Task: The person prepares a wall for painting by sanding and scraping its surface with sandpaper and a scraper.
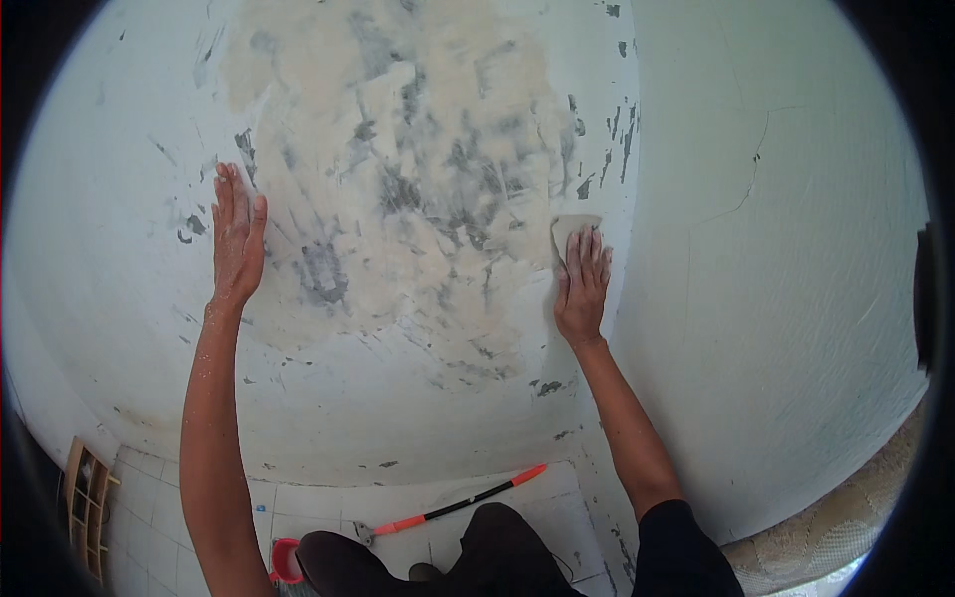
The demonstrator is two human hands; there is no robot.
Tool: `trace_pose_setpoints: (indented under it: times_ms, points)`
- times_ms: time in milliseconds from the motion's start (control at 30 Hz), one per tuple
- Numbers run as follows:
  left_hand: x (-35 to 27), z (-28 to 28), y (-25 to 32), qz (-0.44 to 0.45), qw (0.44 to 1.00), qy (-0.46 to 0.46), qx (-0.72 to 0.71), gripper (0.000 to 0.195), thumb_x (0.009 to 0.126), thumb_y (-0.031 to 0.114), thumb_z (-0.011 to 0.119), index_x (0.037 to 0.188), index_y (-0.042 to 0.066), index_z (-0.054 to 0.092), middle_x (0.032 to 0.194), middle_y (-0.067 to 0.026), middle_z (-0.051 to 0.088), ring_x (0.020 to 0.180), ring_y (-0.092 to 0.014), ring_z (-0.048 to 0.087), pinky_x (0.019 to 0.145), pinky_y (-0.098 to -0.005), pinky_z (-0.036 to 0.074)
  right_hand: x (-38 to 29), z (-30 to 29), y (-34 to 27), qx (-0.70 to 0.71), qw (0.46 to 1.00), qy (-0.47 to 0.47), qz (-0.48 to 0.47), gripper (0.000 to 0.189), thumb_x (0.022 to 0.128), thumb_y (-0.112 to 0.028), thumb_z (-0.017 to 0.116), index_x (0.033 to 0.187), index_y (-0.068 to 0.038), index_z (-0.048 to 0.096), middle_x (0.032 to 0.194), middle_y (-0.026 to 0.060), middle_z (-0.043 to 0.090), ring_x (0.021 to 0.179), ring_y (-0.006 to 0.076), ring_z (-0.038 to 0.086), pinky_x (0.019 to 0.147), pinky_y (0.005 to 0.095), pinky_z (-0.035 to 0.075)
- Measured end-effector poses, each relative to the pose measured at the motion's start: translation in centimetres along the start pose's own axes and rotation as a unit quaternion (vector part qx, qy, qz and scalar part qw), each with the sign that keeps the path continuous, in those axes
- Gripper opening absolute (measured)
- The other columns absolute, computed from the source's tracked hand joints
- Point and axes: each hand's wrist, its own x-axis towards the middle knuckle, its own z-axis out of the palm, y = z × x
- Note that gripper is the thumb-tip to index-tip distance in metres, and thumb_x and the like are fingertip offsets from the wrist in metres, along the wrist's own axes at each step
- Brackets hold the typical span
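Before me stands a white wall (418, 418) with a large beige, patchy area of filler (328, 172) and grey spots showing through. My right hand (584, 287) presses a piece of what looks like sandpaper (574, 224) flat against the wall, near the inside corner. Part of the sheet is hidden under its fingers. On the other side of the filler, my left hand (239, 239) rests at the wall with the thumb apart from the fingers, holding nothing. Pale dust coats both hands.
To the right, the adjoining wall (746, 298) has a thin crack. A long-handled tool with an orange and black pole (470, 501) and a red container (285, 560) are on the tiled floor (142, 492). At lower left is a wooden rack (88, 507); a patterned padded edge (821, 533) lies lower right.
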Motion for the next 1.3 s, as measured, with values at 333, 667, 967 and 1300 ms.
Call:
trace_pose_setpoints:
  times_ms: [333, 667, 967, 1300]
  points:
    - [0.1, -0.7, -0.7, 0.002, 1.0, -0.021, -0.008, 0.074, 0.111, 0.057, 0.023, 0.167, 0.011, 0.008, 0.176, -0.0074, 0.002, 0.162, -0.025, -0.002, 0.131, -0.0435, 0.005, -1.8, 0.7, -3.0, 0.032, 0.998, -0.006, 0.047, 0.058, 0.104, -0.011, 0.049, 0.159, -0.001, 0.035, 0.166, 0.0241, 0.031, 0.154, 0.0435, 0.026, 0.126, 0.0581, 0.018]
    - [0.0, -0.8, -0.9, 0.001, 1.0, -0.03, 0.006, 0.076, 0.11, 0.059, 0.02, 0.168, 0.012, 0.007, 0.176, -0.0055, 0.002, 0.162, -0.025, 0.0, 0.131, -0.0432, 0.007, 2.2, -0.3, -2.1, 0.063, 0.99, 0.077, 0.099, 0.053, 0.107, -0.014, 0.044, 0.157, 0.004, 0.037, 0.165, 0.0261, 0.033, 0.155, 0.0448, 0.025, 0.125, 0.0585, 0.02]
    - [-6.0, 3.4, 9.4, 0.252, 0.964, 0.073, -0.039, 0.063, 0.098, 0.021, 0.064, 0.156, 0.005, 0.045, 0.164, -0.0149, 0.041, 0.152, -0.033, 0.038, 0.125, -0.0467, 0.026, -14.8, -1.2, -3.4, 0.077, 0.976, -0.052, 0.198, 0.055, 0.108, -0.016, 0.043, 0.159, 0.001, 0.035, 0.166, 0.026, 0.03, 0.155, 0.0437, 0.026, 0.125, 0.0572, 0.019]
    - [-12.3, 13.9, 23.8, 0.314, 0.944, -0.101, -0.004, 0.067, 0.105, 0.045, 0.047, 0.166, 0.022, 0.028, 0.174, -0.0076, 0.018, 0.16, -0.023, 0.016, 0.131, -0.0493, 0.007, -11.5, -2.4, -2.3, 0.058, 0.983, -0.094, 0.149, 0.052, 0.109, -0.016, 0.042, 0.16, -0.005, 0.038, 0.166, 0.0204, 0.034, 0.156, 0.0398, 0.025, 0.126, 0.0565, 0.017]
